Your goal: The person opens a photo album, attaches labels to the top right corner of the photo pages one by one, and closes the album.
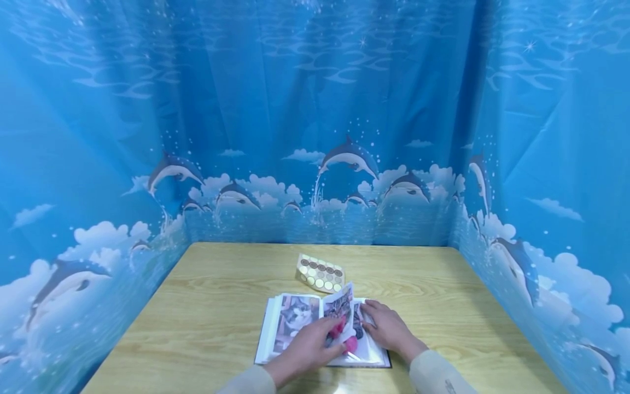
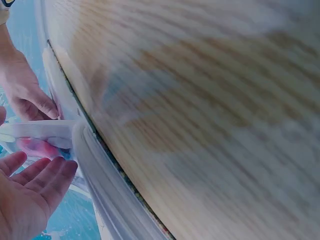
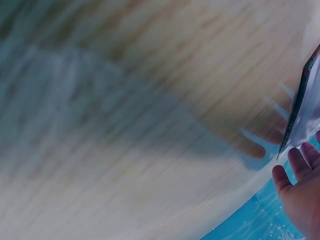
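Observation:
A photo album (image 1: 268, 331) lies spread on the table, with a picture of a cat (image 1: 297, 314) on its left side. One page (image 1: 346, 295) stands raised near the middle and shows another cat photo and bright pink patches. My left hand (image 1: 312, 343) reaches over the album from the front, its extended fingers (image 2: 55, 182) against the raised page. To the right, my right hand (image 1: 389, 326) rests on the album's right-hand side, fingers (image 3: 298, 162) fairly straight at its edge. The raised page partly hides the photo beneath.
Behind the album lies a slightly curved card (image 1: 321, 272) with rows of round, coin-like discs, some brown and some pale. The wood-grain table (image 1: 211, 295) is enclosed at the back and sides by a blue dolphin-print curtain (image 1: 275, 137).

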The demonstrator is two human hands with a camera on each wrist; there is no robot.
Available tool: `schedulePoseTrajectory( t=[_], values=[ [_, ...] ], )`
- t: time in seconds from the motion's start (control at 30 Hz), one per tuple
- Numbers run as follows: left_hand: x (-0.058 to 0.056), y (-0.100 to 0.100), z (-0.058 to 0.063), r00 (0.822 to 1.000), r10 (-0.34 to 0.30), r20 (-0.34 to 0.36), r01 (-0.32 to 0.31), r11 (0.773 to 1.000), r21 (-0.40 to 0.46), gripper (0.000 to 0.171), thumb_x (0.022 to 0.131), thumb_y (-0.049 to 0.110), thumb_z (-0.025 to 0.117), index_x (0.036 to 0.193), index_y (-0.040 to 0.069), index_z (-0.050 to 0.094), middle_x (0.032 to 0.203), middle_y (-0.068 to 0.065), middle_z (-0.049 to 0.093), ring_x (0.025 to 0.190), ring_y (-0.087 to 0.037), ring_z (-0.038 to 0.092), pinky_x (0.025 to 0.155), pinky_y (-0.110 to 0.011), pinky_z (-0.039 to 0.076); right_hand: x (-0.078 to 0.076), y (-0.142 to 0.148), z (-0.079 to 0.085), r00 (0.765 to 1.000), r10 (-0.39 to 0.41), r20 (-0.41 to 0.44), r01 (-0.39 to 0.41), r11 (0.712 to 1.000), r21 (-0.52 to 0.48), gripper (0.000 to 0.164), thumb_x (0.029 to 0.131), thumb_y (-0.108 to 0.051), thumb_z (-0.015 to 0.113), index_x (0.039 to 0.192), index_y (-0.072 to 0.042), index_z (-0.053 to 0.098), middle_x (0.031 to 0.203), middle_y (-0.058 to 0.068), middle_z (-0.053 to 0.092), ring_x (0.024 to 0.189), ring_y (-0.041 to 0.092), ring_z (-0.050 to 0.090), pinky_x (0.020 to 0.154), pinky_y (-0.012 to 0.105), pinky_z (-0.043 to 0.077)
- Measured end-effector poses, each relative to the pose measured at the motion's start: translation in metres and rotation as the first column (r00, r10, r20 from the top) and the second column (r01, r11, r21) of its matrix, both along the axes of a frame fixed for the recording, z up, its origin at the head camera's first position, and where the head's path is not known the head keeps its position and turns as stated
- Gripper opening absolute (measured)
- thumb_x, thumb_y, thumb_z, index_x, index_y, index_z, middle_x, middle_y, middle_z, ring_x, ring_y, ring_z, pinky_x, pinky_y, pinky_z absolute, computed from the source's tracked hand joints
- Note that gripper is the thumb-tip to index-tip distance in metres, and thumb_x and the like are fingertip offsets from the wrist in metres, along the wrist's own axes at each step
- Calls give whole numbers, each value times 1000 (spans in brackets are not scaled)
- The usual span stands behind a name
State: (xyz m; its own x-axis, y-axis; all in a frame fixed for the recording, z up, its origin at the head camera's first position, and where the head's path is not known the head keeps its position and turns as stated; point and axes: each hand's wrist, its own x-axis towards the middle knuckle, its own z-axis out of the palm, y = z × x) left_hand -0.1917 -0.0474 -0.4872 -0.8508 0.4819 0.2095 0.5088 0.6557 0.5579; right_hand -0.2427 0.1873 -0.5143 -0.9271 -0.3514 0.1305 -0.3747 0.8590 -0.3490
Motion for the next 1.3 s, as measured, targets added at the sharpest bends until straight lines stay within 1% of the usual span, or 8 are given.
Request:
schedulePoseTrajectory(
  t=[0.17, 0.37, 0.57, 0.67, 0.83, 1.0, 1.17, 1.3],
  values=[
    [0, -6, 2, 999, 19, 26, -22, 995, 101, 60, 91, 42, 69, 143, 15, 54, 131, -4, 63, 112, -22, 62, 93, -41, 53, 0, 1, 0, 999, 27, -35, -26, 1000, 14, 45, 94, -22, 66, 132, 1, 59, 141, 22, 52, 130, 41, 47, 106, 60, 38],
    [1, -15, 10, 999, 32, 27, -36, 986, 162, 58, 91, 39, 70, 138, 8, 57, 126, -9, 65, 99, -21, 66, 81, -32, 57, 2, 0, 2, 999, 39, -35, -39, 999, 11, 45, 94, -19, 66, 132, 3, 59, 140, 24, 52, 129, 43, 47, 104, 62, 39],
    [3, -27, 14, 993, 19, 119, -52, 958, 281, 53, 92, 34, 69, 133, 1, 58, 123, -17, 65, 94, -24, 67, 76, -27, 57, 3, 1, 1, 999, 34, -25, -34, 999, 17, 45, 94, -20, 65, 133, 3, 58, 141, 23, 51, 130, 43, 47, 104, 63, 39],
    [4, -33, 15, 986, 34, 161, -82, 949, 304, 53, 92, 33, 69, 133, 1, 58, 119, -15, 66, 92, -18, 66, 76, -26, 56, 3, 1, 0, 999, 34, -22, -34, 999, 18, 45, 95, -21, 64, 133, 3, 58, 142, 23, 50, 131, 42, 46, 104, 63, 38],
    [4, -42, 17, 979, 42, 200, -110, 932, 344, 52, 92, 28, 69, 133, -2, 57, 109, -9, 68, 90, -18, 65, 74, -25, 56, 1, 2, -1, 999, 37, -16, -37, 999, 23, 46, 96, -22, 63, 134, 2, 57, 143, 23, 49, 131, 42, 45, 104, 63, 38],
    [4, -54, 18, 973, 44, 225, -135, 902, 411, 50, 89, 16, 70, 131, -7, 56, 100, -8, 68, 86, -19, 64, 70, -23, 56, 0, 1, -1, 999, 32, -7, -31, 999, 26, 47, 95, -22, 63, 135, 1, 56, 144, 22, 48, 133, 42, 44, 105, 63, 37],
    [4, -67, 17, 951, 19, 310, -175, 856, 486, 56, 87, 9, 70, 135, -11, 51, 97, -9, 67, 86, -19, 64, 70, -26, 58, 1, 1, 1, 1000, 30, -1, -30, 999, 16, 46, 96, -21, 62, 136, 2, 56, 144, 23, 48, 133, 42, 43, 106, 63, 36],
    [3, -76, 15, 913, -21, 408, -220, 815, 536, 59, 86, 5, 69, 137, -14, 45, 95, -11, 65, 85, -22, 65, 73, -34, 61, 1, 1, 1, 1000, 22, 16, -22, 1000, 18, 46, 96, -22, 62, 136, 1, 56, 145, 23, 47, 134, 42, 42, 106, 63, 36]
  ],
)
